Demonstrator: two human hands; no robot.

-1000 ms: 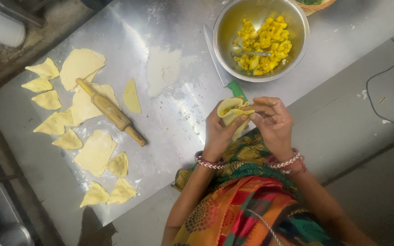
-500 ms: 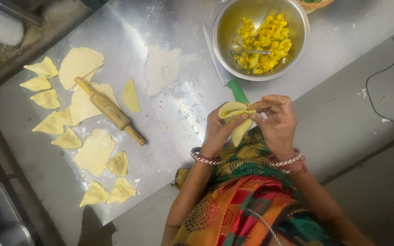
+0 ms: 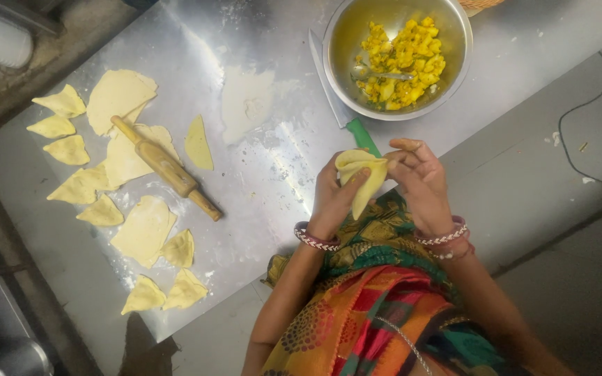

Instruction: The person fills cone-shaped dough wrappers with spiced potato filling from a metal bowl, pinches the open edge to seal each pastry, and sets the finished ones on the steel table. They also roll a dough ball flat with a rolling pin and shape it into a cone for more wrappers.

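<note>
Here, the steel counter [image 3: 266,174] carries the bowl of yellow filling [image 3: 396,56], just beyond your hands. Your left hand [image 3: 332,198] cups the dough cone [image 3: 360,177], its long axis running from the open top down to a tip toward your body; your right hand [image 3: 419,177] pinches its upper edge, touching.

Pale yellow dough cone [image 3: 361,178], green knife handle [image 3: 364,136], yellow filling [image 3: 404,63]
</note>
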